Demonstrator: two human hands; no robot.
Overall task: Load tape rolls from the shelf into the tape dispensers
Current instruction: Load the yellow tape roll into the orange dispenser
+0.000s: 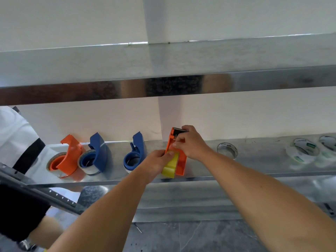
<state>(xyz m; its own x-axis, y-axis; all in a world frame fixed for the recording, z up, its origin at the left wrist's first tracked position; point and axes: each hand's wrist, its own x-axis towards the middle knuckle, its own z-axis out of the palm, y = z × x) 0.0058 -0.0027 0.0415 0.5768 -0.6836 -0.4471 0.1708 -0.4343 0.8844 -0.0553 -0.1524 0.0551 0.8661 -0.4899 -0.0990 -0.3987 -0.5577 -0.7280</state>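
An orange tape dispenser (181, 165) stands upright on the steel shelf (254, 168), its toothed blade at the top. A yellow tape roll (171, 165) sits in its lower part. My left hand (156, 163) grips that roll from the left. My right hand (190, 142) pinches the dispenser's upper part just under the blade. To the left stand three loaded dispensers: an orange dispenser (68, 157), a blue dispenser (97, 155) and a second blue dispenser (135, 153). Clear tape rolls lie to the right, one roll (227, 150) near my right wrist and more rolls (305, 150) farther off.
An upper steel shelf (163, 70) runs across above the work, with a pale wall behind. Another person in a white and black top (16, 142) stands at the left edge. A perforated metal rail (45, 193) crosses the lower left. Grey floor tiles lie below.
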